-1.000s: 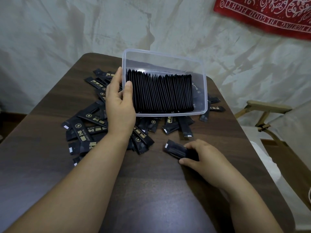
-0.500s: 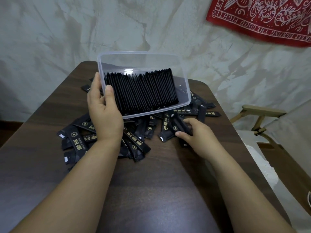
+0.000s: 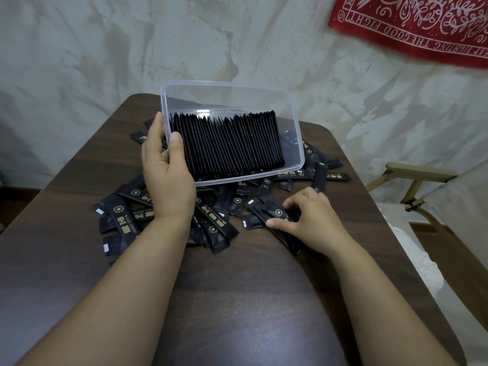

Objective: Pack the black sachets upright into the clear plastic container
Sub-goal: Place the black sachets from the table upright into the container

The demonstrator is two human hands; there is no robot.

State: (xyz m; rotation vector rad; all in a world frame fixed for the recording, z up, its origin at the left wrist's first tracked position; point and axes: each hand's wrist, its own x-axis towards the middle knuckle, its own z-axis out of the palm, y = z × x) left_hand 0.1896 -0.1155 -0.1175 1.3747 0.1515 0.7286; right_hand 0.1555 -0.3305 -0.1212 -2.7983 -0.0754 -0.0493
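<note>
Clear plastic container (image 3: 295,120) is held tilted over the far half of the surface (image 3: 237,299), mouth turned toward the wearer. Whether its low edge touches the pile beneath, cannot tell. Left grip (image 3: 169,180) has it by the left short wall, thumb hooked over the rim and fingers behind. Inside, a packed row (image 3: 227,143) of black sachets stands on edge against the left wall and spans most of the width, with a gap at the right end and free room along the far wall. Loose sachets (image 3: 124,220) lie scattered flat across the middle of the surface, under and around the container, some overlapping. Right grip (image 3: 311,217), toward the right edge, is curled over a small bunch (image 3: 269,210) of sachets, thumb at the near side and fingers over the top. Judgement: the sachets look light, thin and slick-filmed, likely to slide against each other and fan out, so they are best pinched across the middle with long edges squared before lifting. The container looks light and flexible, and the packed row may lean if the tilt steepens.
</note>
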